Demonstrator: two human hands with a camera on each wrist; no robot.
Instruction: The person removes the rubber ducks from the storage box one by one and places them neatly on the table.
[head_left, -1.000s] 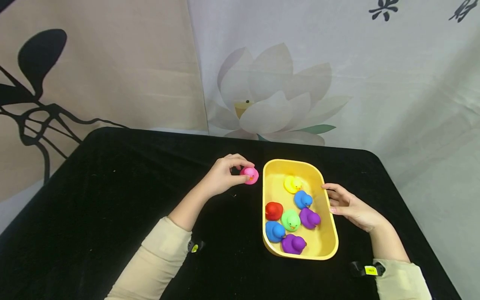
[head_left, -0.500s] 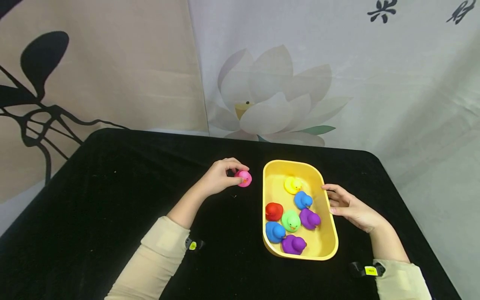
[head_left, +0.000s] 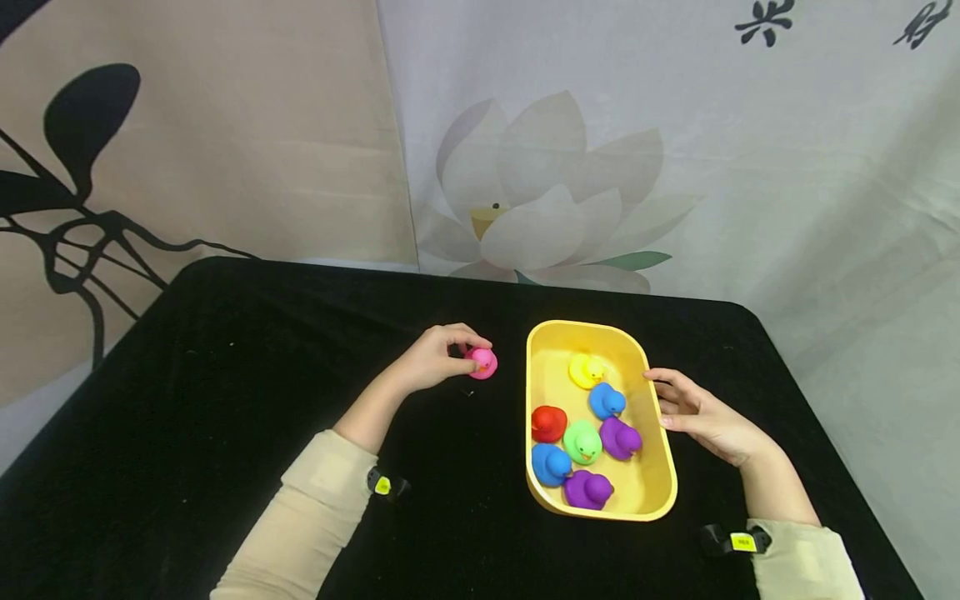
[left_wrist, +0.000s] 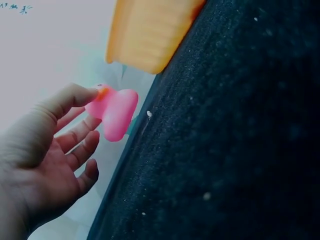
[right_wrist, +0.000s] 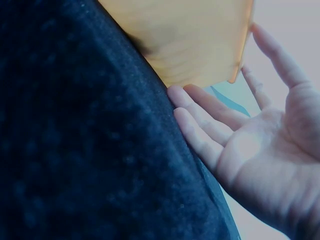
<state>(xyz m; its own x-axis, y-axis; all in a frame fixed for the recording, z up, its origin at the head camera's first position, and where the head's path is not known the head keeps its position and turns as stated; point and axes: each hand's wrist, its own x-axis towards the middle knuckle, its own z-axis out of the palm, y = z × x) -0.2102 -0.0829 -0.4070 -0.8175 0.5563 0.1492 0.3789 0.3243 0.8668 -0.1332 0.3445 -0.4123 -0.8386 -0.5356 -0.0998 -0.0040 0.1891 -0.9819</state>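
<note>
My left hand pinches a pink rubber duck between thumb and fingertips, left of the yellow bin. In the left wrist view, the pink duck is tipped sideways in the frame close to the black cloth; whether its base touches the cloth I cannot tell. At the bin's right wall, my right hand rests with its fingers loosely extended. The right wrist view has the fingertips against or very near the wall of the bin.
Inside the bin lie a yellow duck, a red duck, a green duck, two blue ducks and two purple ducks. Black cloth covers the table. Behind it hangs a pale printed curtain.
The left hand has moved left and slightly toward me with the pink duck, away from the bin. The right hand and the bin have stayed in place.
</note>
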